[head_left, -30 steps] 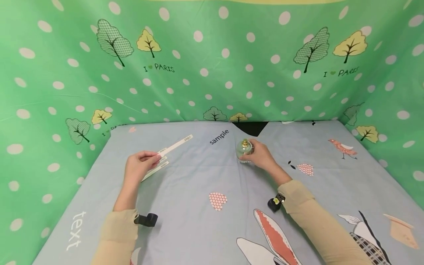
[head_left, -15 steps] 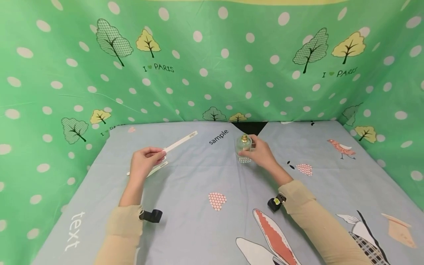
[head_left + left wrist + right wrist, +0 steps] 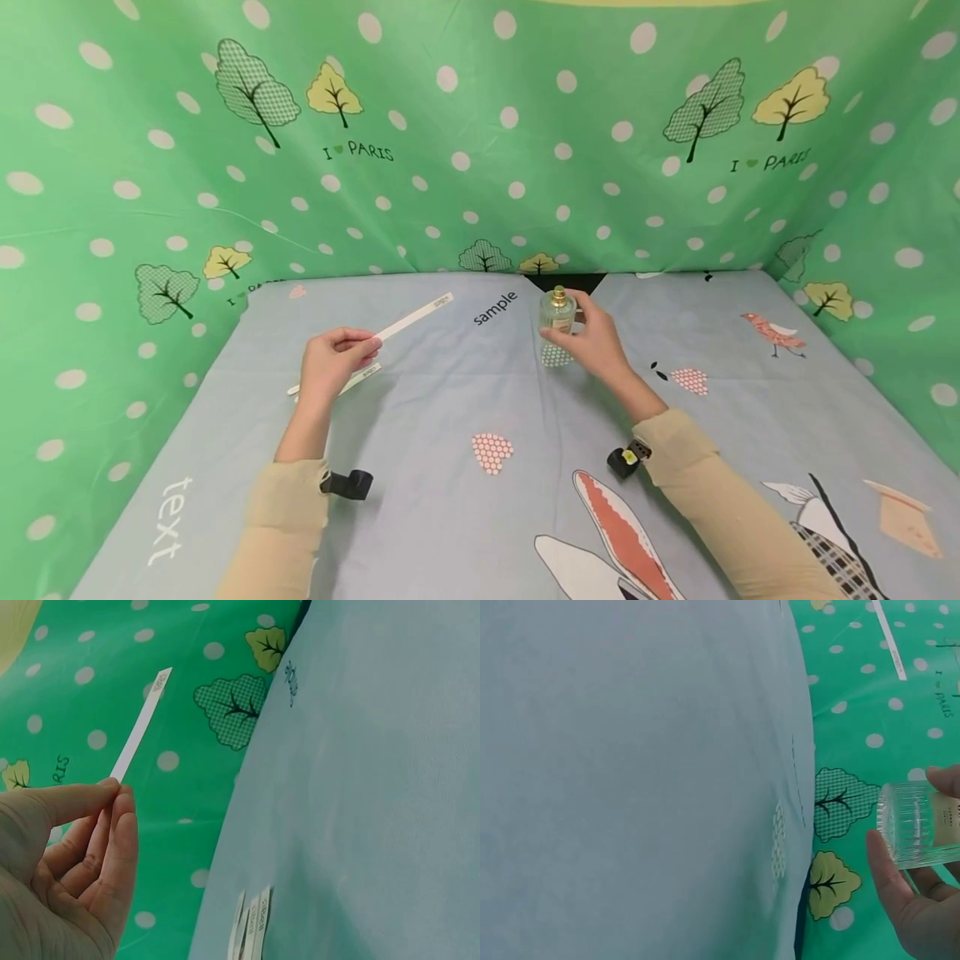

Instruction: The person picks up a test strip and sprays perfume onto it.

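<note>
My left hand (image 3: 333, 362) pinches a white perfume test strip (image 3: 417, 316) by one end, between thumb and fingers. The strip slants up to the right, its printed end outermost. In the left wrist view several more test strips (image 3: 255, 926) lie side by side on the cloth below this hand; the head view shows them partly hidden behind it. My right hand (image 3: 596, 337) grips a clear glass perfume bottle (image 3: 557, 315) around its body. The bottle is upright above the cloth, its gold spray top uncovered. The right wrist view shows its ribbed glass base (image 3: 907, 825) and pale label.
A grey-blue printed cloth (image 3: 427, 483) covers the table. Behind it and at both sides hangs a green dotted curtain (image 3: 480, 125). Each wrist carries a black camera strap, the left camera (image 3: 352, 485) and right camera (image 3: 624, 461) jutting inward.
My right hand has raised the bottle off the cloth, uncovering a dotted print beneath. My left hand has moved right and slightly farther away with its strip, leaving the other strips behind.
</note>
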The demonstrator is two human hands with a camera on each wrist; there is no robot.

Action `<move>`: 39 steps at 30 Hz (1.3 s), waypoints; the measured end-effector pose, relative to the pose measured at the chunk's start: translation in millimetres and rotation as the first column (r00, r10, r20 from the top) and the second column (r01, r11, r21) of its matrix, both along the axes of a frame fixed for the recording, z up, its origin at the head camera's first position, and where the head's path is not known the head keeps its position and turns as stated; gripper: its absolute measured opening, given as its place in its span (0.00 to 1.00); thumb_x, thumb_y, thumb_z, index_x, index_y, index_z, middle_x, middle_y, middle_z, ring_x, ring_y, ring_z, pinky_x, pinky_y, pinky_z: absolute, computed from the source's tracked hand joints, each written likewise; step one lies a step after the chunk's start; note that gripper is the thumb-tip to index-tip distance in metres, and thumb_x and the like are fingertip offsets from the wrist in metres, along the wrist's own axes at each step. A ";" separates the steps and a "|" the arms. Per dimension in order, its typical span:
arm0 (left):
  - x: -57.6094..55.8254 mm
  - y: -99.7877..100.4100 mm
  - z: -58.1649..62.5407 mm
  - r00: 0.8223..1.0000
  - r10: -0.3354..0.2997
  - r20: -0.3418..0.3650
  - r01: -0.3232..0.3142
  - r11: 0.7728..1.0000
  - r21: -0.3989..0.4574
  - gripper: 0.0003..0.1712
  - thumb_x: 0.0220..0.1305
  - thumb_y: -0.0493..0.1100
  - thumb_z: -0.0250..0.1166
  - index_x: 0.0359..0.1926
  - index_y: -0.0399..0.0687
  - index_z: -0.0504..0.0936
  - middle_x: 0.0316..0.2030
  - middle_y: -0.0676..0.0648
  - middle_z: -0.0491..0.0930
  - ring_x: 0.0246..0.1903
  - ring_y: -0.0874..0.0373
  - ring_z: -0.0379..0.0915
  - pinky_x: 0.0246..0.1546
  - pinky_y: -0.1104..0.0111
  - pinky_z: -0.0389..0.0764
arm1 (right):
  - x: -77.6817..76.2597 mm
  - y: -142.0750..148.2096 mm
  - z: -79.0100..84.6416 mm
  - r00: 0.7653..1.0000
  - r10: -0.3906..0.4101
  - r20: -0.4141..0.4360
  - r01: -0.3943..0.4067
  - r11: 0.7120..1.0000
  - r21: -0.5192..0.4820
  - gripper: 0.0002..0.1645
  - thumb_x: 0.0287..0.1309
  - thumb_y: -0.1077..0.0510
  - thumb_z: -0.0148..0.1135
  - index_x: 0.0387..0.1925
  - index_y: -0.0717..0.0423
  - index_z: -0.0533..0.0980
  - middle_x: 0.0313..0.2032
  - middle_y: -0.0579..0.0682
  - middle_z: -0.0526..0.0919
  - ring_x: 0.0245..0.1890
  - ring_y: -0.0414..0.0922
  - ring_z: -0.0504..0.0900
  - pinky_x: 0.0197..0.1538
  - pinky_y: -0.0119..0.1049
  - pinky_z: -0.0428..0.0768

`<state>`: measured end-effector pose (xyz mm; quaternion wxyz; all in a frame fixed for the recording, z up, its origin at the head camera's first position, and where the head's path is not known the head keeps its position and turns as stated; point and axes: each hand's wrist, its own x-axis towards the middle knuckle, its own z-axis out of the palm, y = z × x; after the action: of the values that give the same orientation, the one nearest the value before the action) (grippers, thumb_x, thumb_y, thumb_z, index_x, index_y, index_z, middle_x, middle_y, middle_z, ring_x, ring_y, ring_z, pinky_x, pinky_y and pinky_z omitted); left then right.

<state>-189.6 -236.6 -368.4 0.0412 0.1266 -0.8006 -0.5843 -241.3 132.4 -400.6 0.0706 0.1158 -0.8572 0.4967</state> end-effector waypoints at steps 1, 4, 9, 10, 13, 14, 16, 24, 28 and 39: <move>0.2 0.7 -0.1 1.000 0.003 -0.001 -0.003 1.000 -0.001 0.20 0.64 0.39 0.69 0.51 0.26 0.80 0.21 0.65 0.82 0.26 0.74 0.81 0.36 0.77 0.85 | 0.9 -0.6 1.0 1.000 0.008 -0.019 -0.008 1.000 -0.006 0.43 0.55 0.58 0.73 0.69 0.58 0.63 0.57 0.63 0.77 0.56 0.62 0.79 0.52 0.56 0.83; 1.3 3.4 0.3 1.000 0.005 -0.004 -0.005 1.000 -0.002 0.19 0.64 0.38 0.68 0.50 0.26 0.80 0.21 0.65 0.81 0.26 0.74 0.81 0.37 0.75 0.86 | 4.2 -2.0 3.6 0.996 0.041 -0.077 -0.043 0.999 -0.027 0.49 0.55 0.61 0.73 0.73 0.52 0.58 0.56 0.64 0.77 0.54 0.62 0.81 0.46 0.52 0.86; 2.5 5.8 0.4 1.000 -0.002 -0.007 0.002 1.000 -0.008 0.19 0.64 0.38 0.69 0.49 0.27 0.81 0.21 0.64 0.81 0.26 0.73 0.81 0.38 0.73 0.87 | 9.0 -3.9 6.5 0.980 0.096 -0.175 -0.106 0.993 -0.049 0.55 0.55 0.63 0.73 0.76 0.42 0.51 0.52 0.65 0.80 0.50 0.61 0.83 0.38 0.45 0.88; 2.8 6.1 0.6 1.000 -0.003 -0.006 0.003 1.000 -0.007 0.19 0.63 0.38 0.69 0.49 0.27 0.81 0.21 0.64 0.81 0.25 0.73 0.81 0.38 0.73 0.87 | 9.6 -4.2 6.7 0.976 0.105 -0.190 -0.116 0.992 -0.046 0.55 0.56 0.63 0.72 0.76 0.42 0.50 0.51 0.65 0.80 0.49 0.61 0.84 0.37 0.44 0.89; 3.1 6.6 1.0 1.000 -0.004 0.002 0.004 1.000 -0.001 0.19 0.63 0.39 0.69 0.49 0.27 0.81 0.22 0.63 0.82 0.26 0.72 0.81 0.36 0.75 0.86 | 11.3 -5.5 8.1 0.967 0.123 -0.224 -0.131 0.991 -0.021 0.54 0.57 0.62 0.72 0.76 0.41 0.51 0.49 0.65 0.81 0.48 0.60 0.85 0.34 0.39 0.88; 3.2 7.0 1.4 1.000 -0.004 0.005 0.004 1.000 0.001 0.20 0.63 0.40 0.70 0.50 0.28 0.81 0.22 0.62 0.82 0.26 0.72 0.82 0.36 0.76 0.86 | 11.7 -5.9 8.5 0.964 0.126 -0.232 -0.132 0.991 -0.009 0.53 0.57 0.62 0.71 0.76 0.41 0.51 0.49 0.65 0.81 0.48 0.60 0.85 0.33 0.38 0.88; 2.5 8.0 2.1 1.000 -0.009 0.006 0.008 1.000 0.006 0.20 0.63 0.40 0.70 0.50 0.28 0.81 0.24 0.62 0.83 0.27 0.72 0.82 0.35 0.77 0.85 | 12.4 -6.9 9.5 0.961 0.129 -0.247 -0.130 0.991 0.011 0.51 0.58 0.61 0.71 0.75 0.42 0.53 0.50 0.64 0.81 0.47 0.60 0.86 0.31 0.35 0.87; -0.2 13.0 4.9 1.000 -0.010 -0.007 0.010 1.000 -0.013 0.19 0.63 0.41 0.70 0.49 0.30 0.82 0.25 0.61 0.83 0.27 0.72 0.82 0.36 0.76 0.85 | 14.6 -14.8 14.4 0.938 0.166 -0.305 -0.157 0.986 0.052 0.47 0.59 0.60 0.71 0.74 0.41 0.57 0.50 0.62 0.81 0.46 0.58 0.87 0.28 0.31 0.85; -2.4 16.0 6.9 1.000 -0.016 -0.017 0.016 1.000 -0.012 0.18 0.64 0.41 0.69 0.49 0.30 0.82 0.25 0.61 0.83 0.28 0.72 0.82 0.36 0.77 0.85 | 14.0 -19.6 14.5 0.929 0.183 -0.322 -0.166 0.983 0.080 0.46 0.59 0.60 0.70 0.73 0.41 0.58 0.50 0.62 0.80 0.44 0.57 0.87 0.28 0.31 0.85; -6.0 26.9 11.9 0.998 -0.039 -0.050 0.039 0.999 0.009 0.18 0.62 0.40 0.70 0.47 0.29 0.83 0.26 0.58 0.85 0.28 0.70 0.83 0.35 0.78 0.85 | 12.5 -29.2 12.5 0.918 0.216 -0.332 -0.177 0.974 0.142 0.45 0.56 0.60 0.70 0.72 0.43 0.59 0.51 0.60 0.81 0.39 0.54 0.86 0.25 0.33 0.82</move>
<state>-195.6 -209.7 -356.5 0.0489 0.0966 -0.7988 -0.5918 -228.9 103.2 -388.1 0.1631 0.2903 -0.8414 0.4257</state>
